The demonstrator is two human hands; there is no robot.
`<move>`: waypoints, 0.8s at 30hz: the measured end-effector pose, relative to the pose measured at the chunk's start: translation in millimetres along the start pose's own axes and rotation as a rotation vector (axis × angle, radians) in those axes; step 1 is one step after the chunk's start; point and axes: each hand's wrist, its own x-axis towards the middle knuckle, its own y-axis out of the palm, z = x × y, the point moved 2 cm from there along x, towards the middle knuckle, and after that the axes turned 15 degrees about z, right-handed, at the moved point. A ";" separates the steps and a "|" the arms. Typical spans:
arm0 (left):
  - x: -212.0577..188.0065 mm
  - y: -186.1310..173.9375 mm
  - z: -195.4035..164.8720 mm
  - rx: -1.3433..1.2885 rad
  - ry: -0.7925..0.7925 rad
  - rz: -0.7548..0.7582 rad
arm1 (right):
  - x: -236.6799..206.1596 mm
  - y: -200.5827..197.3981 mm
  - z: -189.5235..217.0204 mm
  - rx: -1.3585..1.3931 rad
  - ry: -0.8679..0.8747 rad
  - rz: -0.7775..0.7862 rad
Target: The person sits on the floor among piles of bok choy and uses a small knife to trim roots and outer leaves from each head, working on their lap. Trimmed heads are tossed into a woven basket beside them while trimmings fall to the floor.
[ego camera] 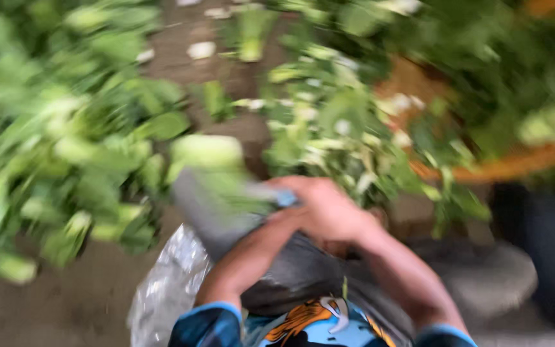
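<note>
Nearest the camera are the person's blue-cuffed sleeves and a shirt with an orange-and-white print (309, 321), from which both bare forearms reach forward over a lap covered in smooth grey cloth (297, 270). The right hand (325, 209) lies curled, knuckles up, over the near end of a leafy green vegetable bunch (210, 167); it seems closed around the stalks, though motion blur hides the fingers. The left hand (271, 222) is mostly hidden under the right, so whether it grips or lies loose I cannot tell. The bunch sits just in front of the hands, left of centre, its pale, broad leaf tops pointing away from the person, with what looks like a flat grey strip (213, 209) running beneath it; the blur keeps its nature uncertain. Below the left forearm a crinkled, shiny clear plastic bag (168, 283) rests on the dull brown ground (65, 308). To the left spreads a heap of loose greens (59, 141), soft-edged leaves with thick pale stems. Ahead and to the right lies another tangled pile of greens (335, 122), touching the curved orange rim of a basket (515, 164) heaped with more leaves.
</note>
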 end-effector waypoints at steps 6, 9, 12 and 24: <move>3.0 -12.8 10.3 0.027 0.018 -0.063 | 1.6 -15.1 -0.3 0.140 -0.077 -0.077; 8.4 -8.5 5.6 0.018 0.053 -0.062 | -10.1 -17.7 -101.1 -0.036 0.162 -0.187; 12.9 -4.7 4.1 -0.109 0.083 -0.089 | -51.8 -25.0 -207.2 -0.031 0.387 -0.378; 62.2 -33.7 18.3 -0.291 0.068 -0.028 | -184.1 -170.2 -404.6 -0.287 1.179 -0.618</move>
